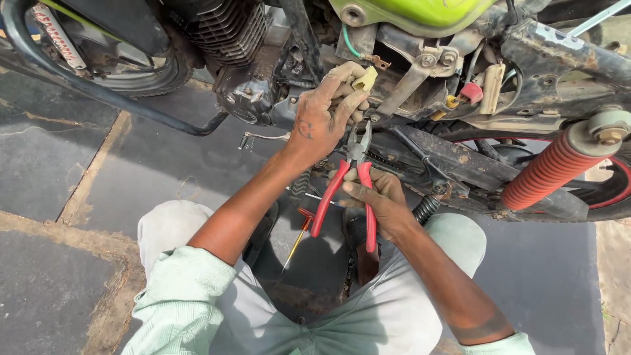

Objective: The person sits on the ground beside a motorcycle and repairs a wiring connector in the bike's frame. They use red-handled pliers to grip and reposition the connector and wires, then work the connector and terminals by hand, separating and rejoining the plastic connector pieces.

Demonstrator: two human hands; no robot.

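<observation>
I see my left hand (322, 118) up at twelve o'clock from my knees, its grip clamped on a small pale yellow connector (365, 79) pinched between thumb and fingertips, right against the motorcycle frame (460, 158). My right hand (381, 200) sits just below, at six o'clock from the left one, its grip wrapped around one red handle of the pliers (351, 177); the other handle splays out toward seven o'clock. The pliers point upward, their metal nose just beneath the left hand's fingers; I cannot tell whether the nose bites on anything.

A green wire (350, 43) curves down at twelve o'clock from the connector, under the green fuel tank (420, 13). The finned engine (230, 33) lies at ten o'clock, and a red rear shock spring (545, 172) at three o'clock. On the dark paved floor (66, 164) between my legs rests a screwdriver (297, 240) with an orange handle, at seven o'clock from the right hand, well apart from it.
</observation>
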